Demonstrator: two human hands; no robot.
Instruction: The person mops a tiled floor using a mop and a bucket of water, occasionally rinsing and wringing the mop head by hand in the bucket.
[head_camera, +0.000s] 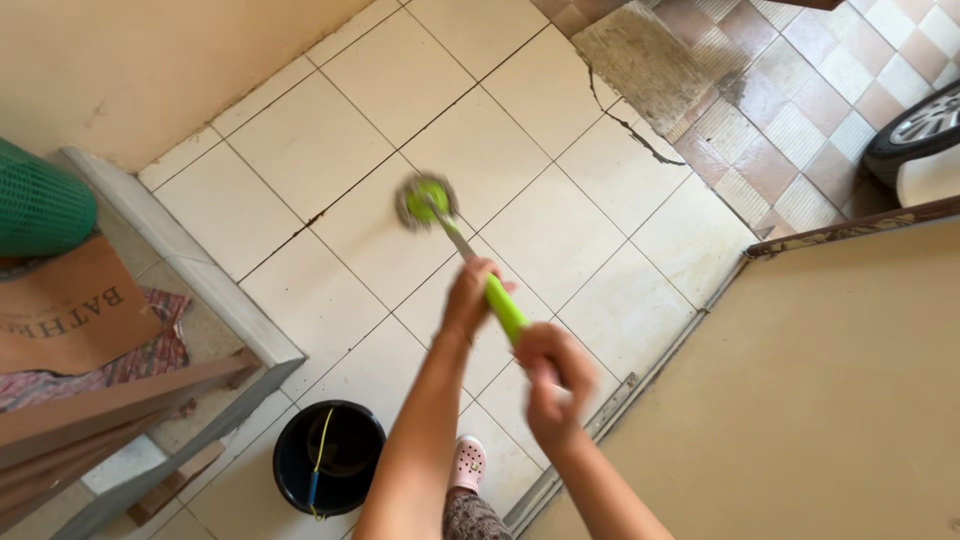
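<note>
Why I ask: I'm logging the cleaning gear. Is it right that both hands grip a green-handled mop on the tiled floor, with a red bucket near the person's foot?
Not quite: the bucket is black, not red, as the head view shows. Both the left hand and right hand do grip the green-handled mop on the tiled floor.

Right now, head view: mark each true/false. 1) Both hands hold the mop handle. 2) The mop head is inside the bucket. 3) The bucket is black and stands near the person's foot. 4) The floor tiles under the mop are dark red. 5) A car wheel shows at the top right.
1) True: the left hand and the right hand both grip the green mop handle.
2) False: the mop head is on the floor tiles, apart from the bucket.
3) True: the bucket is black, beside the foot in a pink clog.
4) False: those tiles are pale cream; reddish checkered tiles lie further out.
5) True: a car wheel shows there.
</note>
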